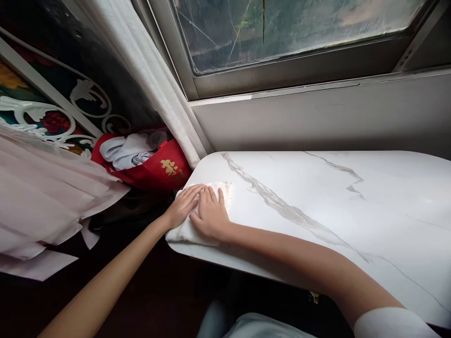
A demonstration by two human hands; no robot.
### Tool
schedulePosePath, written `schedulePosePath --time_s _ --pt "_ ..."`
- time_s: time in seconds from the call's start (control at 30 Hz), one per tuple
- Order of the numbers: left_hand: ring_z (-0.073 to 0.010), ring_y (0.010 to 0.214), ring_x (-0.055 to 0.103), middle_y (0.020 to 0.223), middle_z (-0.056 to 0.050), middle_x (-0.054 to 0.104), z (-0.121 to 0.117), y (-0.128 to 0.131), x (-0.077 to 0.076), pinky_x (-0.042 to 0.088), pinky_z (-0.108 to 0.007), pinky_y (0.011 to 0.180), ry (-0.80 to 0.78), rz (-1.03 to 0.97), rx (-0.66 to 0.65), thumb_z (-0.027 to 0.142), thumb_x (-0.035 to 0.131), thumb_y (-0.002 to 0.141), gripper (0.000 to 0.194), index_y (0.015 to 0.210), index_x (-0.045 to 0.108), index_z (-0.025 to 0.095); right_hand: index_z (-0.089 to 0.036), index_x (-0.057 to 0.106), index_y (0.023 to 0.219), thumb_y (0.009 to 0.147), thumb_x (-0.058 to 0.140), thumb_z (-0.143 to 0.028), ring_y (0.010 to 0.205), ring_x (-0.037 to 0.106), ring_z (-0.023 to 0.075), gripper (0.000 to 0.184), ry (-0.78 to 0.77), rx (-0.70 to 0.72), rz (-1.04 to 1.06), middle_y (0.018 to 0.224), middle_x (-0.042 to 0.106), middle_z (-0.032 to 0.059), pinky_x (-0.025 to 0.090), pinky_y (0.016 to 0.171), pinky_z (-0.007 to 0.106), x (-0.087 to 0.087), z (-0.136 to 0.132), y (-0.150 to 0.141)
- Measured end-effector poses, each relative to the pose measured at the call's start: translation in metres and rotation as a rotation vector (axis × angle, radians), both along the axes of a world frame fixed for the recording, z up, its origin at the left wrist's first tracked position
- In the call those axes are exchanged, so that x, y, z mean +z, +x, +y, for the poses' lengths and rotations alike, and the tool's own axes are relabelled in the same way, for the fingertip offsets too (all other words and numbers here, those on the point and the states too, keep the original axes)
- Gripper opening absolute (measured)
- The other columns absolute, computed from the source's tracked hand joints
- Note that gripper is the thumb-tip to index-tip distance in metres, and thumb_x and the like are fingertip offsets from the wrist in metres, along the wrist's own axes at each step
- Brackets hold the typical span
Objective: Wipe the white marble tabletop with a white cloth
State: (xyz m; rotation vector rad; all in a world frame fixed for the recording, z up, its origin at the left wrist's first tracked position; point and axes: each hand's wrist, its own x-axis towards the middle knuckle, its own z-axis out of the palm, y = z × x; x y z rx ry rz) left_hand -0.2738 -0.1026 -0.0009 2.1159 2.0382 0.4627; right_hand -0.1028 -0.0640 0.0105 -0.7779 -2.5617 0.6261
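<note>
A white cloth (188, 232) with a scalloped edge lies spread at the left end of a white marble-patterned tabletop (317, 202). Both hands press down on it side by side. My left hand (183, 206) rests flat over the cloth's left part near the rounded table edge, its fingers stretched out. Close against it, my right hand (211, 213) also lies flat, fingers extended and slightly apart. The cloth beneath the palms is hidden.
A red bag (165, 166) holding pale fabric (128, 150) stands left of the table. Pink sheer fabric (45, 188) hangs further left. A white curtain (141, 61) drops beside the window (299, 33). The low wall (317, 112) borders the table's far side.
</note>
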Motion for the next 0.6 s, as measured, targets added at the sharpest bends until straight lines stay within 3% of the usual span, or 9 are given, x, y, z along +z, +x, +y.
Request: schedulePosePath --time_s 0.3,0.47,0.6 --pt "-0.0218 0.133 0.038 0.144 -0.009 0.045 0.112 -0.029 0.000 0.025 -0.042 0.114 0.059 -0.020 -0.040 0.035 0.026 0.092 0.051 0.136 0.044 0.015 0.001 0.037 0.141 0.093 0.034 -0.028 0.140 0.025 0.0299 0.056 0.096 -0.214 -0.021 0.149 0.034 0.0233 0.012 0.114 0.045 -0.011 0.104 -0.046" --pt "-0.0213 0.130 0.041 0.141 -0.009 0.049 0.170 -0.044 -0.002 0.026 -0.040 0.114 0.079 -0.060 -0.111 0.035 0.028 0.090 0.051 0.133 0.048 0.014 0.002 0.039 0.140 0.093 0.034 -0.028 0.140 0.025 0.0290 0.056 0.119 -0.342 -0.004 0.147 0.037 0.0230 0.012 0.114 0.044 -0.016 0.141 -0.062" --pt "-0.0217 0.130 0.041 0.140 -0.009 0.050 0.198 -0.050 -0.005 0.025 -0.041 0.114 0.080 -0.060 -0.115 0.034 0.030 0.089 0.051 0.132 0.049 0.014 0.002 0.038 0.140 0.093 0.033 -0.028 0.140 0.026 0.0293 0.057 0.116 -0.369 -0.021 0.148 0.036 0.0237 0.011 0.114 0.044 -0.018 0.164 -0.069"
